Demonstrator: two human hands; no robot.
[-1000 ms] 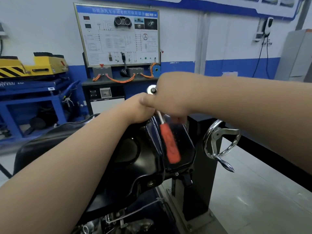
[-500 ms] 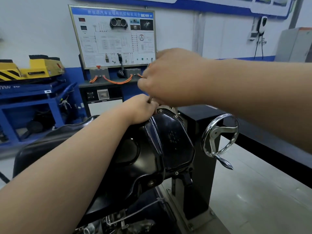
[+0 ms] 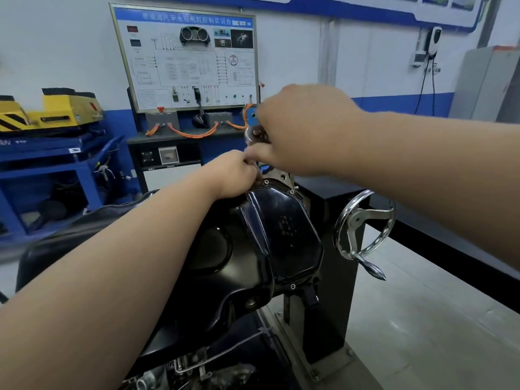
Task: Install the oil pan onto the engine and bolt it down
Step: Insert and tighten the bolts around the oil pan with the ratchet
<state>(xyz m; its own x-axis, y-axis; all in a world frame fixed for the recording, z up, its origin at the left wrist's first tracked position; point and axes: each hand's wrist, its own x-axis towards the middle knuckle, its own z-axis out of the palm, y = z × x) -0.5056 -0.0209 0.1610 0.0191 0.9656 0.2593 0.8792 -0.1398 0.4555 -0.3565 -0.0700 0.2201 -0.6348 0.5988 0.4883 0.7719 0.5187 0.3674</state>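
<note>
Right hand [image 3: 305, 130] gripped ratchet [image 3: 254, 135] above far rim of oil pan [image 3: 281, 235]; left hand [image 3: 235, 173] curled there, couldn't tell what it held.

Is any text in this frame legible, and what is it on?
"电机控制实训台": end of the header on the training board; its start is blurred.
Board diagram labels: too small to read.
Stamp on the oil pan: unreadable.
Lettering on the blue bench: blurred.
</note>
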